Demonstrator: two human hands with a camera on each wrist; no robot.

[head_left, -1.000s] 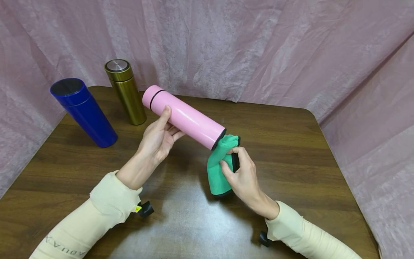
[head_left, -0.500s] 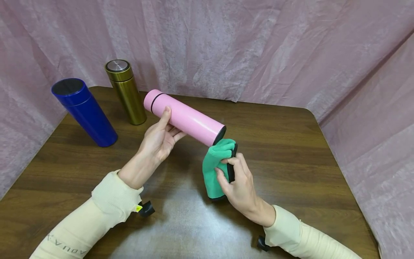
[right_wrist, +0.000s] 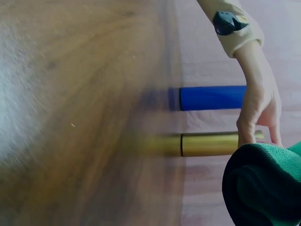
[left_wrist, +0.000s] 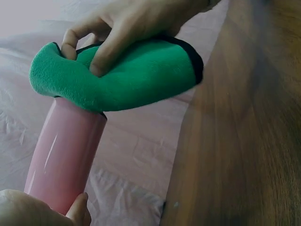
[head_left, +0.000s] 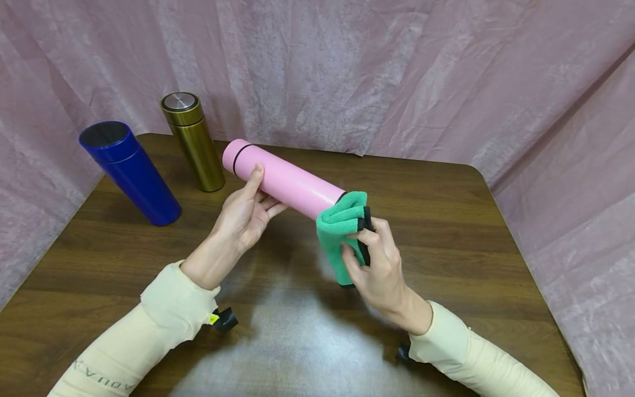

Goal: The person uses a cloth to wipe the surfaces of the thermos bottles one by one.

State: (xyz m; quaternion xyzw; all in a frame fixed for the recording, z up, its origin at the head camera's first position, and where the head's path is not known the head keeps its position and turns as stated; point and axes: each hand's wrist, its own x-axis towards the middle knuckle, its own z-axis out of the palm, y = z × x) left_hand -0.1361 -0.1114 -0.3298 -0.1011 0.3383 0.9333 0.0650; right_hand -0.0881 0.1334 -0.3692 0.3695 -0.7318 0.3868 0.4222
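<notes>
My left hand [head_left: 243,215] grips a pink thermos bottle [head_left: 292,182] round its body near the lid, thumb on top. The bottle is held tilted above the table, lid end up to the left and dark base down to the right. A folded green cloth with black edging [head_left: 342,226] covers the base end. My right hand [head_left: 379,270] pinches the cloth between thumb and fingers. In the left wrist view the cloth [left_wrist: 127,75] lies across the end of the bottle [left_wrist: 66,150]. The right wrist view shows the cloth's dark underside, with the bottle hidden behind it.
A blue thermos [head_left: 134,176] and a gold thermos with a silver-topped lid [head_left: 193,143] stand upright at the back left of the wooden table [head_left: 446,231]. Pink curtains [head_left: 317,71] hang behind the table and along its sides.
The right hand first drew the cloth slightly left and down, then moved it up and right over the bottle's base, which showed before. The left hand and bottle have shifted only slightly.
</notes>
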